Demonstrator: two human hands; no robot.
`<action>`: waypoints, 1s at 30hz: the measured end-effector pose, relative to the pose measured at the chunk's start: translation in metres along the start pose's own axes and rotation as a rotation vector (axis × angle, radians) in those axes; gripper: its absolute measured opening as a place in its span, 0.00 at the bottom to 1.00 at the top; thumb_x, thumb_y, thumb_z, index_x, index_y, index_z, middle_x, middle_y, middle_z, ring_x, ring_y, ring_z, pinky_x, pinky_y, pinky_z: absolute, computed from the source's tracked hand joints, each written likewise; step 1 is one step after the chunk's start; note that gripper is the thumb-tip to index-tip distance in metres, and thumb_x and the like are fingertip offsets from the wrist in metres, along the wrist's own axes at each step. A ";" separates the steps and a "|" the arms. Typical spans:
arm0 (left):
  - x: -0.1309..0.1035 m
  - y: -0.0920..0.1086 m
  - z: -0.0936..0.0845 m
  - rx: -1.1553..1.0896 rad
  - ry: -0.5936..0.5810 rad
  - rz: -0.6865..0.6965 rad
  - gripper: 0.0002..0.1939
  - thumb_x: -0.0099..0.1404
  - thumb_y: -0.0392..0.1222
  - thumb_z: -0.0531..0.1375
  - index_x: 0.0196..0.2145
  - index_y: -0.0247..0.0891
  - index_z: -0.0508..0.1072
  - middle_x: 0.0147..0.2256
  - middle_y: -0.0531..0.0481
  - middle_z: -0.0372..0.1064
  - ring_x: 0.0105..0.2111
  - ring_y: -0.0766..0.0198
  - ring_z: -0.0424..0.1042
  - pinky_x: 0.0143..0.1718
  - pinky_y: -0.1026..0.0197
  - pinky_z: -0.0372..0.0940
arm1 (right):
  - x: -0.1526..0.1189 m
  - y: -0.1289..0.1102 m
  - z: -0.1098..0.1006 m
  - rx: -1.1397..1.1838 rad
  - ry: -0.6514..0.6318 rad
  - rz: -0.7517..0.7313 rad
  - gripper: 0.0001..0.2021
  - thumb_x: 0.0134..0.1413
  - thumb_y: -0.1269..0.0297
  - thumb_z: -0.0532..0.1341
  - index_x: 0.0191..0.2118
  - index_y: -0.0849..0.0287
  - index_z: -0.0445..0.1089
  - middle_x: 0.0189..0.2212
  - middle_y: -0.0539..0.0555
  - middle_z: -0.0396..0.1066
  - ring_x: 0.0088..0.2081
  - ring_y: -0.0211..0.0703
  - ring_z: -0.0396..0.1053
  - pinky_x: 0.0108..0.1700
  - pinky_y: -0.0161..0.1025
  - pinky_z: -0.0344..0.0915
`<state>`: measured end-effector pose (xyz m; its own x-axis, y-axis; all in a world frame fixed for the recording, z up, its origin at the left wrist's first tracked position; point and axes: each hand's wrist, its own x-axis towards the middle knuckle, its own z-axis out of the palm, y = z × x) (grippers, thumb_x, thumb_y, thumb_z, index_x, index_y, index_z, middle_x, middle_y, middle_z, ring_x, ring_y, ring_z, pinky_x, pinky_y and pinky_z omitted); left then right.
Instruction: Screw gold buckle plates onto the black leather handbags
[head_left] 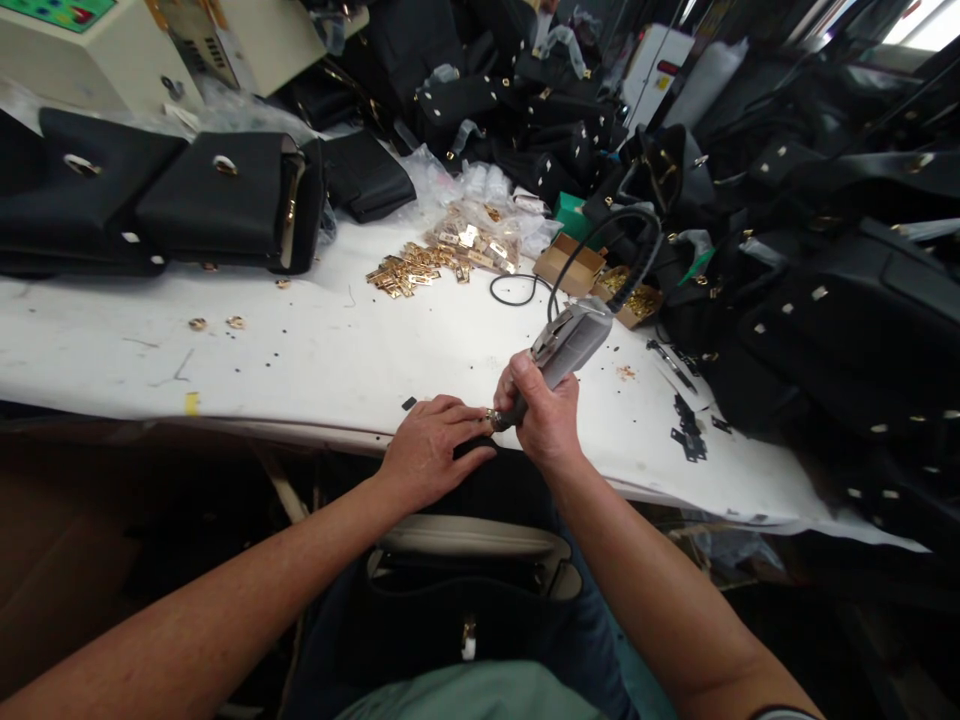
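The right hand (551, 415) was clamped on the grey tool (576, 342), and the left hand (429, 450), thumb apart from fingers, steadied 1 gold fitting (490, 417) at the table (315, 385) edge, near the black bag (405, 625) on the lap, probably against slipping

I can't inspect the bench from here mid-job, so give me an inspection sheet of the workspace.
Surface: white table, scattered with dark specks.
Work things: grey power tool in hand; black bag on the person's lap, its mouth open.
Clutter: loose gold-coloured parts, cardboard box, black metal pieces.
Hands: right hand grips the tool; left hand is beside its tip.
Cables: black cable loops beside the tool.
Surroundings: black bags left, behind and right.
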<state>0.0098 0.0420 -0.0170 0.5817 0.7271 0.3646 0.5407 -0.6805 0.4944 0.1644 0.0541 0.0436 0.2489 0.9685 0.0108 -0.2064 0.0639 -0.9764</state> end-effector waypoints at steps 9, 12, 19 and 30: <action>0.000 0.000 0.000 -0.007 0.028 0.016 0.10 0.71 0.47 0.60 0.46 0.48 0.79 0.48 0.53 0.76 0.46 0.56 0.69 0.47 0.50 0.63 | -0.003 -0.001 0.008 0.105 -0.007 -0.020 0.21 0.49 0.47 0.69 0.23 0.58 0.65 0.15 0.46 0.61 0.16 0.33 0.59 0.17 0.33 0.57; 0.000 0.000 0.000 0.005 0.026 0.021 0.09 0.71 0.45 0.60 0.45 0.47 0.79 0.48 0.52 0.77 0.46 0.56 0.69 0.47 0.50 0.63 | -0.003 0.002 0.007 0.120 -0.009 -0.040 0.20 0.50 0.49 0.69 0.24 0.59 0.65 0.15 0.46 0.62 0.16 0.33 0.59 0.18 0.32 0.58; -0.001 -0.001 0.000 0.008 0.007 0.017 0.10 0.72 0.44 0.59 0.46 0.47 0.78 0.49 0.52 0.76 0.47 0.56 0.69 0.48 0.50 0.63 | -0.002 0.003 0.006 0.127 -0.010 -0.039 0.19 0.50 0.50 0.70 0.24 0.58 0.66 0.16 0.46 0.62 0.16 0.33 0.59 0.17 0.32 0.57; 0.000 0.000 0.000 0.024 0.017 0.010 0.09 0.71 0.45 0.60 0.45 0.47 0.79 0.48 0.52 0.76 0.47 0.56 0.69 0.47 0.50 0.64 | -0.004 0.001 0.010 0.102 0.005 -0.027 0.20 0.50 0.47 0.69 0.25 0.58 0.65 0.16 0.45 0.61 0.16 0.33 0.58 0.18 0.32 0.58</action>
<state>0.0099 0.0414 -0.0172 0.5771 0.7214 0.3828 0.5496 -0.6897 0.4714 0.1539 0.0531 0.0447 0.2605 0.9648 0.0353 -0.2951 0.1144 -0.9486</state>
